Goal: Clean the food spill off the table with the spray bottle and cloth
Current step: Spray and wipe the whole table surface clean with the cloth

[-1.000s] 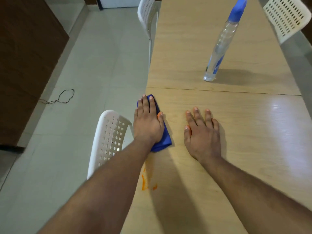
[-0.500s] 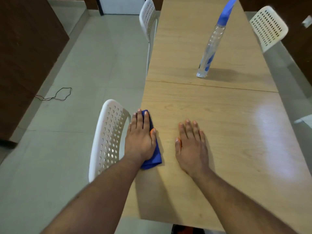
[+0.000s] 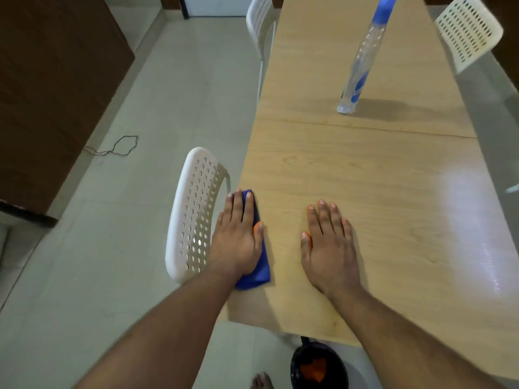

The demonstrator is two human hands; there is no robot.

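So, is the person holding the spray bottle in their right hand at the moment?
No, the right hand lies flat on the table, and the spray bottle stands apart, farther along it.

Pale tiled floor point(image 3: 157, 113) extending left of the long wooden table point(image 3: 365, 175); three white perforated chairs point(image 3: 193, 214) point(image 3: 259, 26) point(image 3: 469, 32) flanking the table; dark wood cabinet point(image 3: 50, 88) standing left; thin cable point(image 3: 118, 146) lying near the cabinet; light glaring on the table's right side.
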